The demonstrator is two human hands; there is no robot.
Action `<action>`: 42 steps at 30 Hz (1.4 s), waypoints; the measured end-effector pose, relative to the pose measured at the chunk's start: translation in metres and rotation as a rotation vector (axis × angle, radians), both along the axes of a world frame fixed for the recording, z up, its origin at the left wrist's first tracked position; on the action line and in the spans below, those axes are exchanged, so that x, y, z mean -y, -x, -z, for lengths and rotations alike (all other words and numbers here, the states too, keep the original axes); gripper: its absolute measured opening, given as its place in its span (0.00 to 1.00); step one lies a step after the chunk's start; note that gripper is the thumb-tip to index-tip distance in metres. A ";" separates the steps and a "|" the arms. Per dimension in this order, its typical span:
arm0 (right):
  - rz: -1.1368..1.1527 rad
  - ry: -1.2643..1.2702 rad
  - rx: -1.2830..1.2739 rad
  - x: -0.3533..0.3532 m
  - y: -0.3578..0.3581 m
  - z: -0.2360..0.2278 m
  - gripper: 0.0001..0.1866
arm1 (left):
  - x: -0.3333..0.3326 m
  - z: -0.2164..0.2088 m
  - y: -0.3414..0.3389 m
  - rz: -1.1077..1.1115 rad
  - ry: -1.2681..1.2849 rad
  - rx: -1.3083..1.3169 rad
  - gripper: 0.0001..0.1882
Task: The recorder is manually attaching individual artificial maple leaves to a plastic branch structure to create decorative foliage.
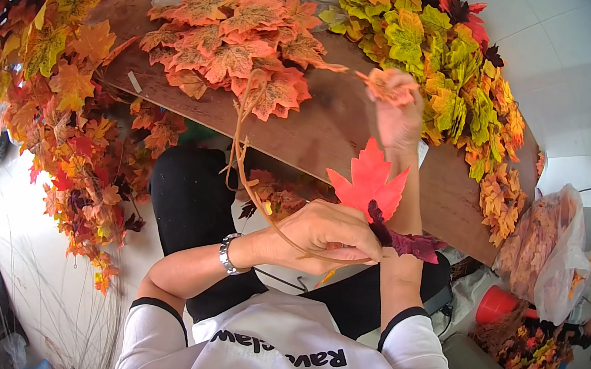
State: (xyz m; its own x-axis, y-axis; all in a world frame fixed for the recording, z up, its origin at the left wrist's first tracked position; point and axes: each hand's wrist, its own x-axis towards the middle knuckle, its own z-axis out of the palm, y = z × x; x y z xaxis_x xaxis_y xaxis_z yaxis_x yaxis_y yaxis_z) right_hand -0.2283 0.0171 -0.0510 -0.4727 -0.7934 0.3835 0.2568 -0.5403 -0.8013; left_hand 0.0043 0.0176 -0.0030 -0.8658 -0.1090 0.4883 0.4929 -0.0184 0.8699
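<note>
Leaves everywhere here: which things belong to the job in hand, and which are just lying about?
In the job:
brown stem in the left hand, red leaf and dark purple leaf by it
orange leaf in the right hand
probably the orange leaf pile

Apparently lying about:
red container
clear plastic bag

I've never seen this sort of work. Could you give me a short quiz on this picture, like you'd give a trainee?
1. Which wrist wears the silver band?
2. True or false: the right hand holds a dark purple leaf.
3. Fill in: the left hand grips a thin brown ____.

Key:
1. The left.
2. False; it holds an orange leaf.
3. Stem.
</note>
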 end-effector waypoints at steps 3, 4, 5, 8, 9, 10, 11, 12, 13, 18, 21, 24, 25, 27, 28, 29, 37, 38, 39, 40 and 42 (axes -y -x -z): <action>0.222 -0.315 -0.678 -0.036 0.008 -0.008 0.09 | -0.001 0.001 0.001 -0.013 -0.001 0.013 0.05; 0.265 -0.453 -0.960 -0.046 0.009 -0.010 0.11 | -0.003 0.003 0.002 -0.033 -0.008 0.012 0.06; 0.277 -0.481 -0.927 -0.055 0.011 -0.011 0.13 | -0.005 0.005 0.003 -0.053 -0.015 0.011 0.06; 0.411 -0.497 -0.903 -0.074 0.020 -0.020 0.16 | -0.007 0.004 0.005 -0.051 0.009 0.007 0.06; 0.456 -0.504 -0.940 -0.074 0.022 -0.026 0.15 | -0.008 0.004 0.007 -0.035 0.012 0.017 0.06; 0.502 -0.511 -0.979 -0.069 0.024 -0.032 0.15 | -0.007 0.004 0.009 -0.019 0.017 0.023 0.07; 0.547 -0.517 -1.018 -0.063 0.026 -0.036 0.14 | -0.007 0.004 0.010 -0.003 0.022 0.029 0.07; 0.524 -0.508 -1.099 -0.052 0.027 -0.037 0.11 | -0.008 0.003 0.010 -0.003 0.005 0.038 0.07; 0.484 -0.592 -1.163 -0.045 0.033 -0.034 0.10 | -0.009 0.002 0.011 0.003 -0.012 0.044 0.07; 0.348 -0.882 -1.267 -0.030 0.049 -0.012 0.11 | -0.014 0.005 0.014 0.023 -0.090 0.071 0.07; 0.302 -0.779 -1.361 -0.027 0.042 -0.007 0.14 | -0.015 0.005 0.013 0.035 -0.109 0.114 0.07; 0.204 -0.655 -1.399 -0.025 0.041 0.005 0.12 | -0.014 0.000 0.012 0.014 -0.091 0.181 0.07; 0.189 -0.666 -1.386 -0.025 0.044 0.007 0.12 | -0.014 0.001 0.012 0.004 -0.090 0.172 0.07; 0.158 -0.688 -1.359 -0.022 0.051 0.008 0.11 | -0.013 0.001 0.012 -0.003 -0.096 0.183 0.06; 0.144 -0.690 -1.343 -0.023 0.052 0.007 0.09 | -0.012 0.002 0.012 0.002 -0.104 0.202 0.06; 0.131 -0.692 -1.327 -0.024 0.052 0.006 0.08 | -0.011 0.002 0.012 0.008 -0.112 0.220 0.06; 0.187 -0.340 0.074 -0.066 0.006 -0.050 0.06 | 0.004 0.002 0.018 -0.249 -0.537 0.348 0.04; 0.116 -0.243 0.104 -0.076 -0.006 -0.061 0.06 | 0.005 0.003 0.018 -0.261 -0.552 0.366 0.04; 0.048 -0.146 0.133 -0.087 -0.018 -0.070 0.07 | 0.006 0.005 0.019 -0.270 -0.567 0.384 0.04; -0.019 -0.048 0.162 -0.097 -0.032 -0.079 0.08 | 0.006 0.007 0.019 -0.266 -0.577 0.356 0.04; -0.037 -0.216 0.203 -0.106 -0.064 -0.084 0.07 | 0.004 0.010 0.019 -0.255 -0.597 0.306 0.05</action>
